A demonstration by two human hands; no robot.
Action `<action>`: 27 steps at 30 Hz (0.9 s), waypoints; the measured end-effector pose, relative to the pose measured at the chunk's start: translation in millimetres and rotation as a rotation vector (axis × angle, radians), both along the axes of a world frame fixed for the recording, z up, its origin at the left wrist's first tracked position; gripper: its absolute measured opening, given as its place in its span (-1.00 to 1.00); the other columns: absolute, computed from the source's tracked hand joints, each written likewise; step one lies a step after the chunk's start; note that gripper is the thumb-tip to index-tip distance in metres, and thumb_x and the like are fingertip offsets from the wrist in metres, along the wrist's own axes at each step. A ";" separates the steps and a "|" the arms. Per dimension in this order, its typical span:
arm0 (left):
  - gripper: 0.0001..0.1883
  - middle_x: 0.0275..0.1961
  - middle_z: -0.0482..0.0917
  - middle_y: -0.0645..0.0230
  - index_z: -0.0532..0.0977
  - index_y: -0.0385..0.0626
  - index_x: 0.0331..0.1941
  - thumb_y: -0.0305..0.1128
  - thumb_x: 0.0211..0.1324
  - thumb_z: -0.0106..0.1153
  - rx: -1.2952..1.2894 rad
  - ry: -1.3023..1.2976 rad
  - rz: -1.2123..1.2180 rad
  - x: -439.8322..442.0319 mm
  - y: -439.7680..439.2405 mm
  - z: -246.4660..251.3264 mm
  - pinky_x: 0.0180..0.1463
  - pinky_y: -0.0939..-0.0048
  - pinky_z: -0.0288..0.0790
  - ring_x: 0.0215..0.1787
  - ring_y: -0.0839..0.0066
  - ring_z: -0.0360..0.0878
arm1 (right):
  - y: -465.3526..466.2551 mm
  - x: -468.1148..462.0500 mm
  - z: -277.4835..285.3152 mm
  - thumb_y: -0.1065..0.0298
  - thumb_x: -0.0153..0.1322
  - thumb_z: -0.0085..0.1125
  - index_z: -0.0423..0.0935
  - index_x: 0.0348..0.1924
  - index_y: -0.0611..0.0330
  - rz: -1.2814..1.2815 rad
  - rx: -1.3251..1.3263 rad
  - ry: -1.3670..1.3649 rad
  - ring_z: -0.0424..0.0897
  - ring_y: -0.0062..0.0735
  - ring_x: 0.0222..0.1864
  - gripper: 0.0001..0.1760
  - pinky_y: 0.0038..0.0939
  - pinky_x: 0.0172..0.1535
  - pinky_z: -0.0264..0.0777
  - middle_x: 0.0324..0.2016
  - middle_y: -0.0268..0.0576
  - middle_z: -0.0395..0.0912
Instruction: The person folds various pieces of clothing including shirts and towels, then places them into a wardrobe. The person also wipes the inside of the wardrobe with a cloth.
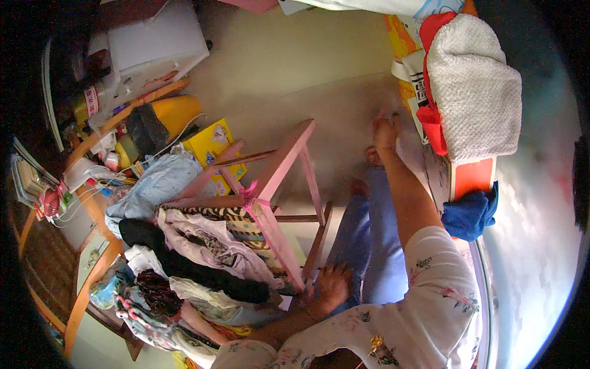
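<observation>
My left hand (332,283) is spread, palm down, by the thigh of my blue trousers (348,242), close to the lower corner of a pink-painted wooden frame (281,244). It appears to hold nothing. My right arm stretches far forward. At its end, low over the floor near my feet, is my right hand (385,133), with its fingers bent; dim light and blur hide whether a small thing is in them. Pink ties are knotted round the frame's corner. Beside the frame lies a heap of clothes (203,276), with black, white and patterned pieces.
At right, a white textured cloth (474,87) lies over red fabric, above a blue cloth (470,214). A yellow box (209,143) stands behind the frame. Cluttered wooden shelving (106,258) and a white box (156,41) are at left. Bare floor (295,60) shows ahead.
</observation>
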State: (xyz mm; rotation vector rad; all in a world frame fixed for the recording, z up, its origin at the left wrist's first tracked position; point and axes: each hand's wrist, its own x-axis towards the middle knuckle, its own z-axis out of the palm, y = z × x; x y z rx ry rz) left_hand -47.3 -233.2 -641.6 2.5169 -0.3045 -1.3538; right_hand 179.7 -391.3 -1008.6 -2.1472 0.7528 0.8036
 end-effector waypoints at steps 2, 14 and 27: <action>-0.70 0.10 0.45 0.30 0.54 0.01 -0.19 -0.24 -0.06 0.08 -0.029 -0.010 0.030 -3.1 3.7 -0.8 0.03 0.06 0.25 0.08 0.20 0.33 | -4.1 -40.2 4.9 0.16 0.33 0.07 0.32 0.11 0.13 -0.118 -0.040 -0.181 0.50 -0.11 -0.15 -0.49 -0.24 -0.18 0.44 -0.07 -0.04 0.43; -0.75 -0.03 0.49 0.25 0.52 -0.02 -0.22 -0.26 0.02 -0.01 0.025 -0.002 0.017 22.7 -1.5 9.8 -0.01 0.09 0.27 0.05 0.18 0.36 | -70.3 -57.9 -66.9 0.15 0.32 0.07 0.36 0.05 0.18 0.270 -0.454 0.004 0.53 0.01 -0.15 -0.51 -0.13 -0.16 0.44 -0.14 0.05 0.48; -0.77 -0.21 0.57 0.24 0.56 -0.02 -0.31 -0.20 -0.01 0.04 -0.022 0.093 0.139 -11.4 -18.1 19.0 -0.01 0.16 0.30 -0.08 0.28 0.49 | 24.4 -46.8 198.1 0.24 0.12 0.35 0.43 -0.20 0.30 0.310 0.091 -0.459 0.55 0.05 -0.42 -0.53 -0.24 -0.35 0.43 -0.45 0.08 0.56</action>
